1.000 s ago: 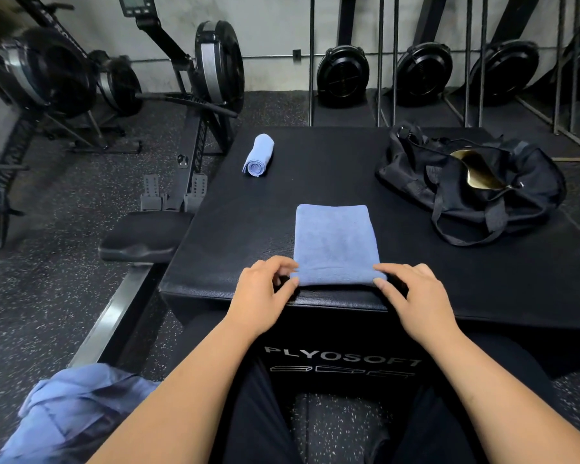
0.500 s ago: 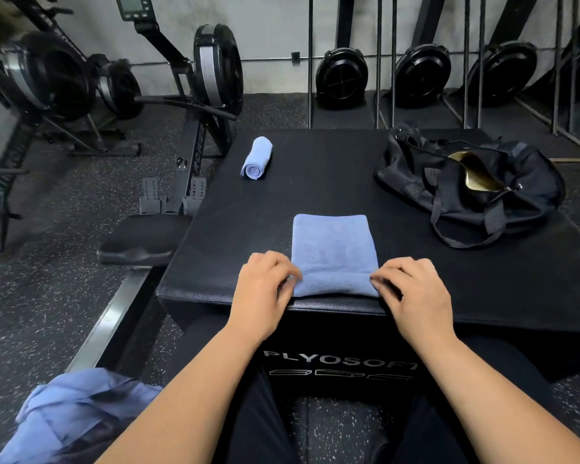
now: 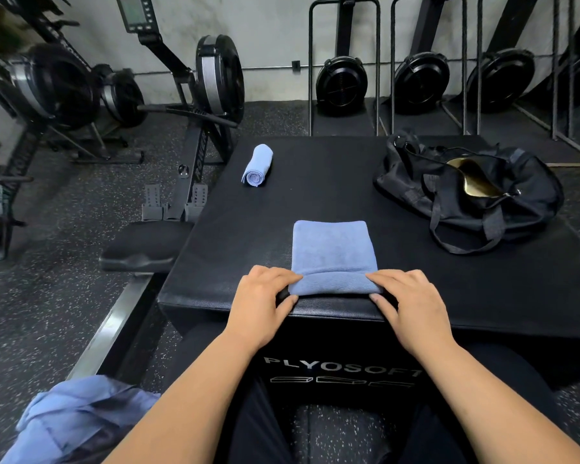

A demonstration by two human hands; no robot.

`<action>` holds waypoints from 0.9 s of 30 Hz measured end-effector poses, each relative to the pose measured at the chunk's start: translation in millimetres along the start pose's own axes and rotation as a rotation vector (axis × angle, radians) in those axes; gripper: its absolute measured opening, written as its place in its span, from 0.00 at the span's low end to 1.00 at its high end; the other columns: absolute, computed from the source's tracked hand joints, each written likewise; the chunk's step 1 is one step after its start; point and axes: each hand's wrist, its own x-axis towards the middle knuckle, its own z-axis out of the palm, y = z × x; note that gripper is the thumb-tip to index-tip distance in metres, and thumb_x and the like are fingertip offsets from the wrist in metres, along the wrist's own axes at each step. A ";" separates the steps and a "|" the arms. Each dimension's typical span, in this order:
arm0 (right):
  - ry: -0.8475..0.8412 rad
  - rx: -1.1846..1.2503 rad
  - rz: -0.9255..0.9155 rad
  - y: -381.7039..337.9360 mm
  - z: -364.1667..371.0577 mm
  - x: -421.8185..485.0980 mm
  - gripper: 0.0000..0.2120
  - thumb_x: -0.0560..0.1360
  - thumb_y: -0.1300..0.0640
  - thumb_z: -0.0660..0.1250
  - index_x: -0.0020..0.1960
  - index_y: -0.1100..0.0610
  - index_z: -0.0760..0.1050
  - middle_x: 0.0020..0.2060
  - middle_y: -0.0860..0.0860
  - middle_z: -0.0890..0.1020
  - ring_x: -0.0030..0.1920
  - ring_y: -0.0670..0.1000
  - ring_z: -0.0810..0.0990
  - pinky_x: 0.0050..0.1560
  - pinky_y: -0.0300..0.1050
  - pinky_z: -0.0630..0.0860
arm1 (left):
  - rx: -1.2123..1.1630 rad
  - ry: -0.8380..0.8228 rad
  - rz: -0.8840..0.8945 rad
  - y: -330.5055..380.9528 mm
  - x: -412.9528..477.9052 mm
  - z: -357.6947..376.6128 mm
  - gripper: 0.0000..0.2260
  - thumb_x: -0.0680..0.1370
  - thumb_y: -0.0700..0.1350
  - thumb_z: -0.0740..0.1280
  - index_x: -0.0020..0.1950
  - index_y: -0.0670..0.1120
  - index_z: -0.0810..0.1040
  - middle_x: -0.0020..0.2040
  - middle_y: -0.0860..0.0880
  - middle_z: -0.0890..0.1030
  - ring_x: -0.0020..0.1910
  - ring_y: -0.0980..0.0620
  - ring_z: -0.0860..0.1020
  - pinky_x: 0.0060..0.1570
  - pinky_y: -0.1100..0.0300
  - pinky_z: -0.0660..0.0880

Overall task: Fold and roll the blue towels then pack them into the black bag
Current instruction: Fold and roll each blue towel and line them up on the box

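Presently, the folded blue towel lay flat on the black padded bench, with its near end turned up into a low roll at the bench's front edge. The left hand gripped the roll's left end, its fingers curled over the top and the thumb against the near side. The right hand gripped the right end likewise, its fingers clamped on the cloth. A rolled blue towel lay at the bench's far left, well apart. The black bag sat at the far right, unzipped, showing a gold lining. A heap of blue cloth lay at lower left, below the bench.
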 end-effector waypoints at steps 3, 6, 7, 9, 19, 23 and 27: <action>-0.028 0.059 0.079 -3.5 -3.5 3.3 0.15 0.78 0.50 0.74 0.63 0.44 0.82 0.56 0.37 0.83 0.50 0.49 0.73 0.50 0.55 0.78 | -0.096 -0.004 -0.080 2.8 0.1 -3.6 0.17 0.78 0.49 0.74 0.67 0.59 0.81 0.57 0.66 0.81 0.59 0.60 0.73 0.64 0.54 0.70; -0.071 0.182 0.205 -10.8 -11.1 4.5 0.13 0.78 0.48 0.73 0.63 0.42 0.82 0.47 0.36 0.78 0.51 0.50 0.75 0.53 0.53 0.76 | -0.238 0.005 -0.177 6.8 -0.7 -6.7 0.14 0.78 0.49 0.75 0.63 0.59 0.82 0.49 0.65 0.78 0.55 0.62 0.74 0.61 0.61 0.70; -0.091 0.238 0.263 -12.9 -13.9 5.2 0.13 0.78 0.47 0.74 0.62 0.40 0.81 0.45 0.38 0.76 0.50 0.50 0.76 0.53 0.51 0.75 | -0.277 0.006 -0.202 7.3 -0.6 -7.1 0.13 0.78 0.49 0.75 0.61 0.60 0.82 0.48 0.63 0.78 0.54 0.60 0.75 0.60 0.63 0.71; -0.121 0.340 0.343 -15.0 -18.2 5.5 0.12 0.77 0.46 0.74 0.60 0.36 0.81 0.45 0.42 0.76 0.48 0.46 0.78 0.53 0.45 0.74 | -0.324 -0.012 -0.248 7.7 -0.4 -7.6 0.11 0.77 0.49 0.75 0.57 0.60 0.82 0.47 0.59 0.79 0.52 0.57 0.76 0.56 0.66 0.71; -0.025 0.103 0.263 -18.2 -11.6 3.8 0.07 0.79 0.45 0.71 0.57 0.41 0.82 0.46 0.39 0.77 0.49 0.47 0.72 0.45 0.49 0.76 | -0.221 0.058 -0.179 6.6 3.2 -1.5 0.05 0.80 0.51 0.72 0.55 0.56 0.83 0.54 0.62 0.77 0.58 0.59 0.71 0.59 0.62 0.71; 0.126 0.003 0.092 -12.4 -6.4 4.7 0.09 0.78 0.51 0.74 0.58 0.48 0.84 0.56 0.42 0.79 0.51 0.52 0.73 0.45 0.51 0.77 | -0.118 0.152 0.033 6.7 3.6 -2.5 0.08 0.80 0.44 0.73 0.56 0.55 0.83 0.58 0.62 0.78 0.57 0.54 0.73 0.60 0.57 0.72; 0.179 -0.017 -0.051 -10.9 -1.8 3.5 0.05 0.80 0.56 0.73 0.55 0.51 0.86 0.56 0.42 0.83 0.50 0.54 0.76 0.47 0.55 0.76 | 0.005 0.201 0.154 7.5 2.5 1.9 0.07 0.81 0.41 0.71 0.54 0.53 0.84 0.56 0.62 0.81 0.54 0.50 0.75 0.52 0.48 0.73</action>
